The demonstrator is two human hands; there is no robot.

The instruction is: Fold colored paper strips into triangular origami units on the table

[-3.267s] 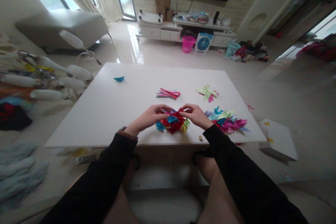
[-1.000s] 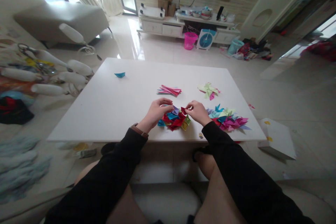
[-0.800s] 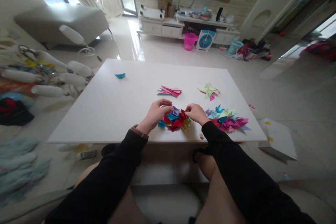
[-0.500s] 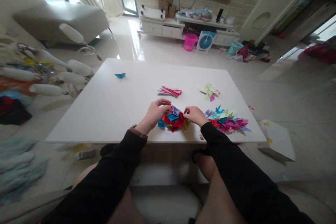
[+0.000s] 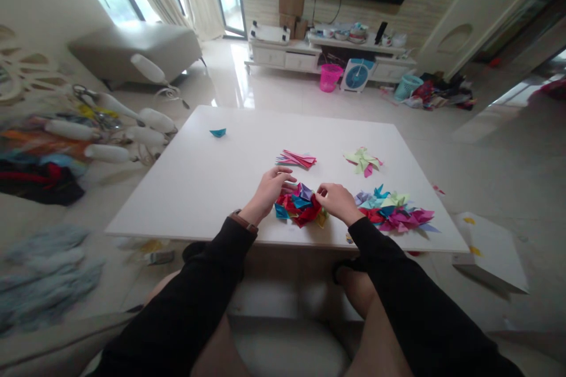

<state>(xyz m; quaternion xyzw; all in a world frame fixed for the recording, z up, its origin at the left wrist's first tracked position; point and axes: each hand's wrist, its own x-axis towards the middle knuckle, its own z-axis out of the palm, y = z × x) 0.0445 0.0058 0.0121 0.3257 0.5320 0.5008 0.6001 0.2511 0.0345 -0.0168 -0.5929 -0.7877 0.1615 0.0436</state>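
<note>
1. A bright pile of folded paper pieces (image 5: 303, 202) in red, blue, purple and yellow is sitting near the front edge of a big, flat white table (image 5: 177, 188), right between two bare hands.
2. The left hand (image 5: 272, 188) is leaning in at the left side of the pile. Its fingers are bending a little and standing apart, so it is staying loose, with the fingertips just beside the paper.
3. The right hand (image 5: 336, 200) is touching the right side of the pile. Its thumb and pointing finger are coming close together by a red piece, but I cannot tell if they are pinching it.
4. A brown band (image 5: 244, 221) is going around the left wrist, and long black sleeves (image 5: 194, 283) are covering both arms.
5. A second heap of folded paper (image 5: 400, 212) in pink, blue, green and purple is lying just past the right hand.
6. Behind the pile, a bunch of thin pink and red paper strips (image 5: 297, 159) is lying flat.
7. Farther right, a pale green paper bundle (image 5: 362, 159) with pink bits is lying behind the second heap.
8. One small blue folded paper (image 5: 218, 132) is resting alone near the table's far left corner.
</note>
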